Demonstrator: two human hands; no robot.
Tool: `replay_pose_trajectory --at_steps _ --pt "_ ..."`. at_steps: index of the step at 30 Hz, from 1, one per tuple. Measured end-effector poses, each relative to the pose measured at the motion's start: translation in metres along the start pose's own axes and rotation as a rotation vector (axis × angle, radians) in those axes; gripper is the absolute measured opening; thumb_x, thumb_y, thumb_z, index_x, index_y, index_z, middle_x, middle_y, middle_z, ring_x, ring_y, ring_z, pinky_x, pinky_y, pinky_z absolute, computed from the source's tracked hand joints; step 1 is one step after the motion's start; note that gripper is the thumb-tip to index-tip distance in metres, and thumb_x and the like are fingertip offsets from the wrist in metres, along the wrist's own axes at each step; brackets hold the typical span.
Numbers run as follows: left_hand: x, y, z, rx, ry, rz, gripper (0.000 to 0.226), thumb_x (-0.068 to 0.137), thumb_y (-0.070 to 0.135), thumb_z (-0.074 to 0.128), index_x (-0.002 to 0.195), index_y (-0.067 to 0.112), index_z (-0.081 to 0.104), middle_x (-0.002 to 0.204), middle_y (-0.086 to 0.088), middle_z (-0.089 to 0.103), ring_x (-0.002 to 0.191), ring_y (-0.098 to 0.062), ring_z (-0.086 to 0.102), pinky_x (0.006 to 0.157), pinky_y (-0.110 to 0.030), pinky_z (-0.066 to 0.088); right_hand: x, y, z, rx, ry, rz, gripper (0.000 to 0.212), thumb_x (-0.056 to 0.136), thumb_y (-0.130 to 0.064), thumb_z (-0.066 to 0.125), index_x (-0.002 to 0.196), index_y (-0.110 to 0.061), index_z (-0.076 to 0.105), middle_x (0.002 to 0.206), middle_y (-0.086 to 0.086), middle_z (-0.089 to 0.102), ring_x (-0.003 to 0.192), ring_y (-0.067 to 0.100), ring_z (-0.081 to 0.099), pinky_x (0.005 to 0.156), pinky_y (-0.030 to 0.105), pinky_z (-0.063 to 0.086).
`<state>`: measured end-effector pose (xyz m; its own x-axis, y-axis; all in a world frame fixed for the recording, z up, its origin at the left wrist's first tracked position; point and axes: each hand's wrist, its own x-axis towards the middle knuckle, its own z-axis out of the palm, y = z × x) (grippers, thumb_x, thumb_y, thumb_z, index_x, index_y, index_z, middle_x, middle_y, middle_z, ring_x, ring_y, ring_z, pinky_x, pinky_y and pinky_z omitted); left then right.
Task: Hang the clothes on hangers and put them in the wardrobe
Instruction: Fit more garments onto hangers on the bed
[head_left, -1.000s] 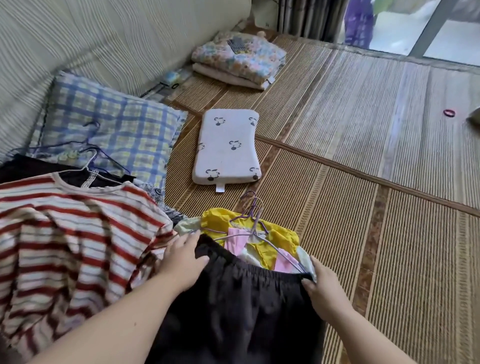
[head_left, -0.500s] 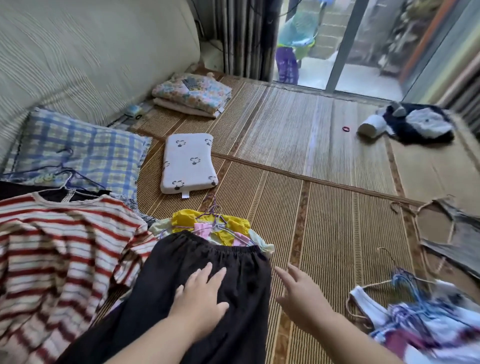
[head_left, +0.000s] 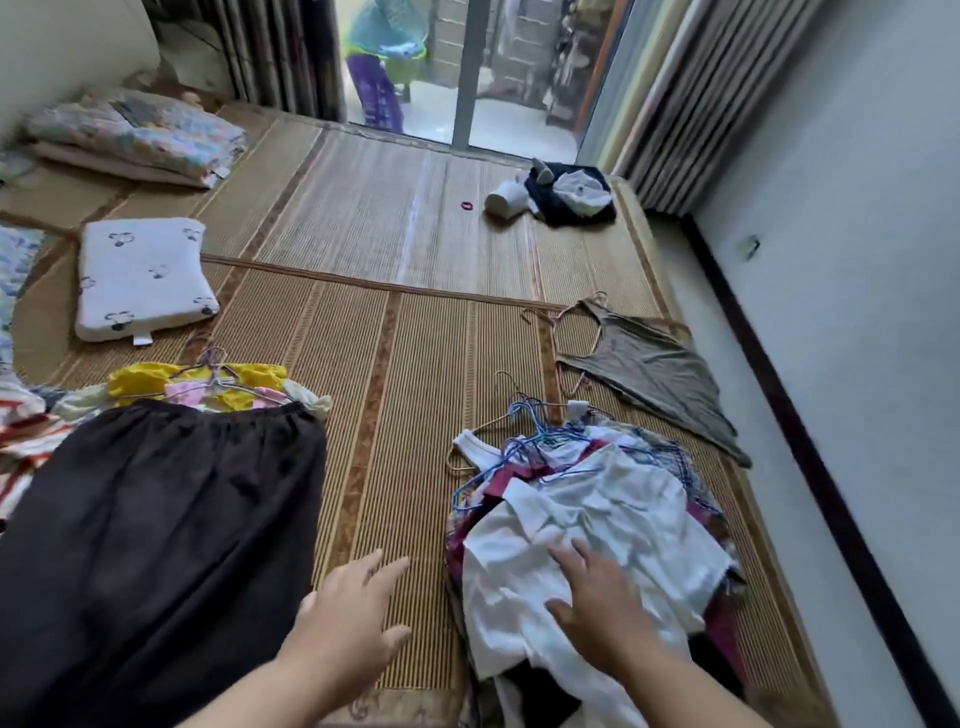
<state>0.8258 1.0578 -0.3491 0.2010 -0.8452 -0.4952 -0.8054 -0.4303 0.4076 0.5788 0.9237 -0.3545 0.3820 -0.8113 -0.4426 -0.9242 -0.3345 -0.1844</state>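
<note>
A black skirt (head_left: 156, 525) lies flat on the woven mat at the lower left, over a yellow and pink garment on a wire hanger (head_left: 208, 387). A red-striped shirt (head_left: 23, 436) shows at the left edge. At the lower right sits a pile of clothes tangled with blue wire hangers (head_left: 540, 441), a white shirt (head_left: 597, 525) on top. My right hand (head_left: 597, 597) rests spread on that white shirt. My left hand (head_left: 348, 618) hovers open over the mat between skirt and pile. A grey top on a hanger (head_left: 644, 364) lies beyond the pile.
A white pillow (head_left: 143, 278) and folded floral bedding (head_left: 135, 135) lie at the left. A dark and white clothes heap (head_left: 561, 195) and a small red ring (head_left: 467, 206) sit near the glass door. A wall with dark skirting runs along the right. No wardrobe is visible.
The view has swung right. Both hands left the black skirt; my right hand moved onto the white shirt on the pile, my left hand moved off to the mat.
</note>
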Motion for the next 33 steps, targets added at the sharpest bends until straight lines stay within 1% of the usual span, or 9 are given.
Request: replay_pose_trajectory --at_steps 4,10,14,19,23,26,29,31,33 --pt "0.027 0.059 0.024 0.006 -0.013 0.02 0.07 0.086 0.052 0.051 0.146 0.042 0.016 0.156 0.01 0.015 0.144 -0.014 0.011 0.114 -0.048 0.018 0.007 0.084 -0.018 0.015 0.008 0.112 0.062 0.089 -0.046 0.052 0.144 -0.035 0.026 0.153 -0.002 0.023 0.138 0.023 0.026 0.111 0.042 0.029" --pt "0.108 0.128 0.05 0.008 0.024 -0.051 0.071 0.084 0.052 0.056 0.145 0.043 0.02 0.153 0.011 0.022 0.14 -0.017 0.022 0.113 -0.046 0.024 0.09 0.17 -0.041 0.054 -0.005 0.079 0.068 0.088 -0.045 0.055 0.147 -0.028 0.025 0.15 0.001 0.029 0.138 0.022 0.028 0.111 0.041 0.029" --pt "0.158 0.144 0.069 -0.01 0.002 -0.144 0.069 0.085 0.052 0.053 0.145 0.04 0.021 0.153 0.011 0.022 0.139 -0.019 0.023 0.113 -0.043 0.026 0.157 0.193 -0.045 0.119 -0.054 -0.002 0.07 0.088 -0.04 0.057 0.148 -0.022 0.024 0.15 0.001 0.035 0.136 0.02 0.034 0.108 0.035 0.032" --pt "0.204 0.144 0.089 0.025 -0.059 -0.234 0.073 0.083 0.052 0.055 0.146 0.037 0.022 0.154 0.008 0.021 0.139 -0.022 0.026 0.112 -0.045 0.028 0.229 0.197 -0.033 0.212 -0.061 -0.017 0.055 0.089 -0.029 0.052 0.14 -0.02 0.034 0.139 0.007 0.048 0.124 0.027 0.047 0.099 0.04 0.041" --pt "0.23 0.137 0.102 -0.022 -0.076 -0.267 0.072 0.082 0.047 0.056 0.146 0.036 0.024 0.154 0.007 0.021 0.135 -0.024 0.034 0.108 -0.044 0.034 0.259 0.202 -0.012 -0.078 -0.119 0.017 0.058 0.09 -0.024 0.041 0.145 -0.019 0.022 0.134 0.013 0.048 0.124 0.033 0.045 0.099 0.045 0.041" --pt "0.236 0.135 0.11 -0.096 -0.109 -0.306 0.067 0.082 0.041 0.056 0.142 0.032 0.029 0.15 -0.004 0.025 0.129 -0.029 0.04 0.104 -0.043 0.039 0.26 0.202 -0.005 -0.234 -0.085 -0.103 0.058 0.082 -0.015 0.047 0.138 -0.018 0.03 0.119 0.011 0.06 0.111 0.031 0.054 0.089 0.04 0.047" --pt "0.232 0.134 0.111 -0.172 -0.072 -0.337 0.066 0.083 0.035 0.055 0.142 0.027 0.027 0.14 -0.01 0.041 0.121 -0.03 0.046 0.098 -0.041 0.043 0.246 0.202 -0.011 -0.04 -0.063 -0.134 0.054 0.075 -0.015 0.054 0.127 -0.028 0.044 0.107 0.006 0.066 0.097 0.027 0.061 0.076 0.033 0.045" --pt "0.225 0.133 0.106 -0.221 -0.024 -0.354 0.071 0.084 0.035 0.055 0.146 0.027 0.021 0.137 -0.009 0.046 0.12 -0.029 0.048 0.097 -0.038 0.043 0.23 0.2 -0.023 0.165 0.011 -0.136 0.029 0.074 -0.015 0.055 0.097 -0.033 0.057 0.085 -0.005 0.067 0.08 0.023 0.061 0.066 0.03 0.043" --pt "0.213 0.135 0.096 -0.274 -0.008 -0.347 0.07 0.087 0.036 0.053 0.147 0.029 0.017 0.135 -0.01 0.05 0.119 -0.029 0.05 0.097 -0.036 0.042 0.212 0.196 -0.036 0.354 0.049 -0.17 0.021 0.071 -0.012 0.059 0.073 -0.033 0.055 0.059 -0.011 0.059 0.059 0.012 0.054 0.056 0.029 0.042"
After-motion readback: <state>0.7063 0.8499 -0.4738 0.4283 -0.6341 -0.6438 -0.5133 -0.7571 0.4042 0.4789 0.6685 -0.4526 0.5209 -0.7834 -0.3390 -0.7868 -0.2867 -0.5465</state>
